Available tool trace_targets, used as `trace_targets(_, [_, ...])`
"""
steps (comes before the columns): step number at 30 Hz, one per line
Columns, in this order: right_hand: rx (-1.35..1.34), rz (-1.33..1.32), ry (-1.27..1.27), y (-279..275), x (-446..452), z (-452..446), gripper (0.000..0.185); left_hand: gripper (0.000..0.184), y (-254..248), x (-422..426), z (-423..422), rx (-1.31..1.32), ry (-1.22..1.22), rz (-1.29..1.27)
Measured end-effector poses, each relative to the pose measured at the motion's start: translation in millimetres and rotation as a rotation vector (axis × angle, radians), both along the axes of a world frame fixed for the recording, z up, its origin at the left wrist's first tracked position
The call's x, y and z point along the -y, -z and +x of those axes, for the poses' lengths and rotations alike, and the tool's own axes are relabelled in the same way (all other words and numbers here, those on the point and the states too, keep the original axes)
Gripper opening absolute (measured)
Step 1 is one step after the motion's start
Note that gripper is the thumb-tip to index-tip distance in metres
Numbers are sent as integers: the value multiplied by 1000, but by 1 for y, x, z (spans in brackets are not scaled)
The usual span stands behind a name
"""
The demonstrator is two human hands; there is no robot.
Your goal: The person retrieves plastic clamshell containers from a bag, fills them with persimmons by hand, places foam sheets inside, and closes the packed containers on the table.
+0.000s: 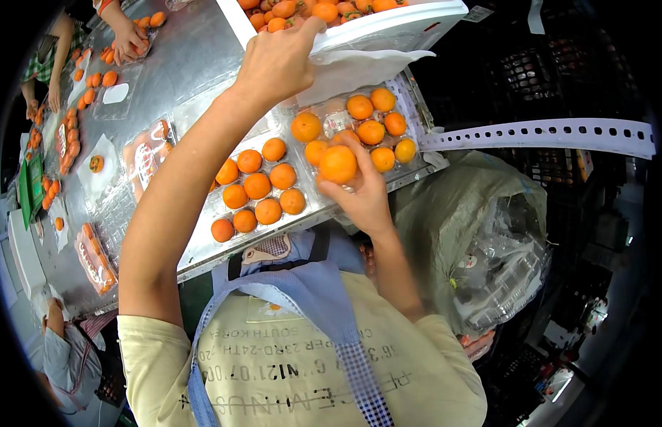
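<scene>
My right hand (363,188) grips a mandarin (338,164) just above a clear plastic tray (336,122) with several mandarins in its hollows. My left hand (281,64) is closed over the near rim of a white box (388,32) full of mandarins, some with stems; its fingertips are partly hidden. Left of the right hand, beside my left forearm, more mandarins (257,186) sit in rows in another clear tray. A white sheet (359,71) hangs below the box.
The metal table (192,53) carries closed fruit packs (144,156) on the left. A co-worker's hand (128,39) touches fruit at top left; other people stand along the left side. A perforated white strip (544,135) juts right above a plastic bag (434,235) of clear packaging. Dark crates (526,75) stand behind.
</scene>
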State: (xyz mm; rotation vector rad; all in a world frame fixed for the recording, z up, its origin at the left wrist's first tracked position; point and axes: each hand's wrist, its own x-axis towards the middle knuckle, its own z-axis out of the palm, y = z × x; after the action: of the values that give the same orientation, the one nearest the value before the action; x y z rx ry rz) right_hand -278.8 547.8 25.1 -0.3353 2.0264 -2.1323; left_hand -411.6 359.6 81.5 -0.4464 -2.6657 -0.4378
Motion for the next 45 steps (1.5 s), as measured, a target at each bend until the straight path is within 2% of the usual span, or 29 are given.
trace_targets(4, [-94, 164, 15, 1, 0, 3, 59, 49, 0, 0, 0, 4, -3, 5])
trace_targets(7, [-64, 170, 24, -2, 0, 6, 58, 49, 0, 0, 0, 0, -2, 6])
trace_targets(10, [-60, 14, 12, 9, 1, 6, 56, 48, -1, -1, 1, 2, -3, 4])
trace_targets(13, [304, -261, -71, -8, 1, 10, 57, 48, 1, 0, 0, -1, -5, 5])
trace_targets(19, [332, -382, -100, -8, 6, 11, 60, 48, 1, 0, 0, -22, 3, 17])
trace_targets(28, [415, -356, -144, 9, 0, 9, 55, 48, 0, -1, 1, 5, -12, 19])
trace_targets(31, [330, -386, -37, 7, 6, 8, 52, 47, -1, -1, 1, 17, -17, 19])
trace_targets(38, [145, -237, 126, 6, -17, -21, 56, 47, 0, -1, 1, 24, -14, 37])
trace_targets(41, [76, -145, 161, 2, -33, -41, 52, 39, -1, -2, 2, -37, 7, 37])
trace_targets(45, [47, 111, 193, 1, -40, -65, 49, 41, -1, -2, 2, -14, -6, 37])
